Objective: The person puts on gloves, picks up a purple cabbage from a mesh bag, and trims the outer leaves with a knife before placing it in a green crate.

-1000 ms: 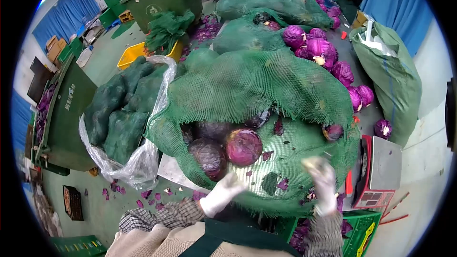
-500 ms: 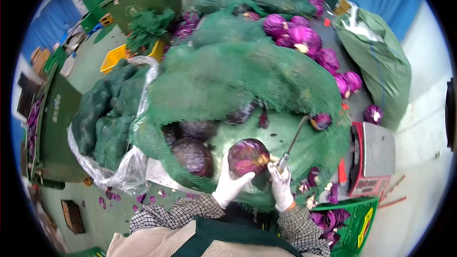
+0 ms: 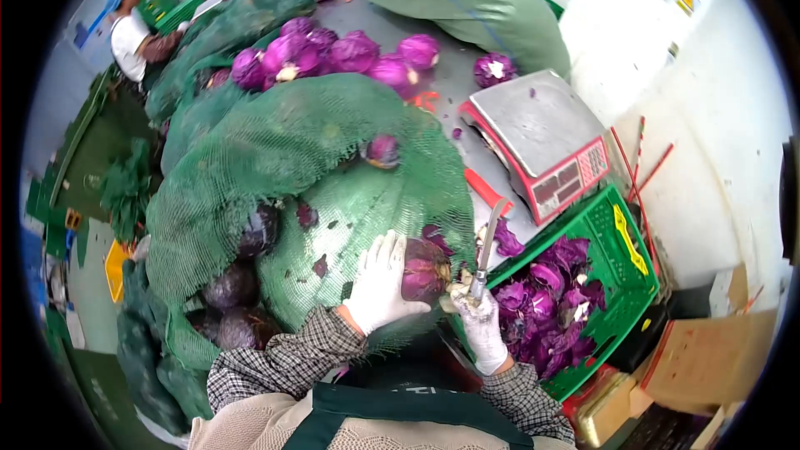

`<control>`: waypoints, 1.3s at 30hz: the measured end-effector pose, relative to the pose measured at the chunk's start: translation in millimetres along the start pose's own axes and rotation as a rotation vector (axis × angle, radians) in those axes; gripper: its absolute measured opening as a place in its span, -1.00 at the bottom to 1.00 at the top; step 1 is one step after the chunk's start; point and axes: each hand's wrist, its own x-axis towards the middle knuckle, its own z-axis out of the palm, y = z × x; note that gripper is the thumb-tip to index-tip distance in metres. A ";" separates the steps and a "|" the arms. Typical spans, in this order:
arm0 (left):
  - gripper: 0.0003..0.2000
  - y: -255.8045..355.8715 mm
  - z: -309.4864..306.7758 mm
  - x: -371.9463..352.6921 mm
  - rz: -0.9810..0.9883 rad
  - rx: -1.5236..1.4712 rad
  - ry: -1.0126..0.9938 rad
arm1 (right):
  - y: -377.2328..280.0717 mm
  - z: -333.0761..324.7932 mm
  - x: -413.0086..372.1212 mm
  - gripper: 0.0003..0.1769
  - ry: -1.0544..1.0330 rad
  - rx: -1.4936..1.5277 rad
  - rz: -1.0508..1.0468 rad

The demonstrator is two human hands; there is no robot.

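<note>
A red cabbage (image 3: 422,270) lies at the front edge of the green mesh sack (image 3: 275,129), its stem end turned to the right. My left hand (image 3: 382,287), in a white glove, clasps it from the left with the thumb low in front. In my gloved right hand (image 3: 482,325) is a knife (image 3: 488,246), its long blade slanting up and away. The fingers of that hand are right at the cabbage's stem end. More dark, untrimmed cabbages (image 3: 231,286) sit in the sack's mouth to the left, and a smaller cabbage (image 3: 382,151) lies farther back.
To the right, a green crate (image 3: 618,283) holds cabbage leaves (image 3: 546,300). Behind it stands a scale (image 3: 537,125), with an orange-handled tool (image 3: 483,187) beside it. Peeled purple cabbages (image 3: 354,52) lie along the table by a large green bag (image 3: 475,4). A person (image 3: 133,37) works at far left.
My view has swung right, bringing the crate and scale further in. Both hands have moved right with the cabbage, whose stem end now faces the knife hand.
</note>
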 end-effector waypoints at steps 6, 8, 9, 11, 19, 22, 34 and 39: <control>0.17 5.3 -6.7 21.3 0.019 -0.034 -0.086 | -7.9 -31.8 -20.7 -0.61 0.017 -0.272 0.046; 0.17 6.2 -9.0 24.7 0.005 -0.020 -0.134 | -9.8 -26.1 -22.5 -0.61 -0.021 0.033 0.089; 0.17 7.6 -8.9 26.8 -0.007 -0.020 -0.150 | -22.7 -19.3 -22.0 -0.60 -0.034 0.183 0.115; 0.17 8.2 -7.6 27.2 0.013 -0.012 -0.143 | -44.5 -18.7 -22.9 -0.62 -0.133 0.400 0.247; 0.17 10.2 -7.4 30.8 -0.009 -0.026 -0.182 | -1.2 -19.0 -10.5 -0.69 -0.078 -0.191 -0.087; 0.17 12.1 -8.4 36.7 -0.013 -0.027 -0.210 | 3.5 -20.0 -17.6 -0.77 -0.088 0.304 0.192; 0.18 17.7 -7.8 42.0 -0.008 0.061 -0.149 | -5.4 -7.3 -21.5 -0.83 0.028 -0.879 -0.300; 0.18 20.2 -9.0 45.8 -0.016 0.059 -0.168 | -22.0 -3.1 -19.3 -0.80 0.008 -0.906 -0.163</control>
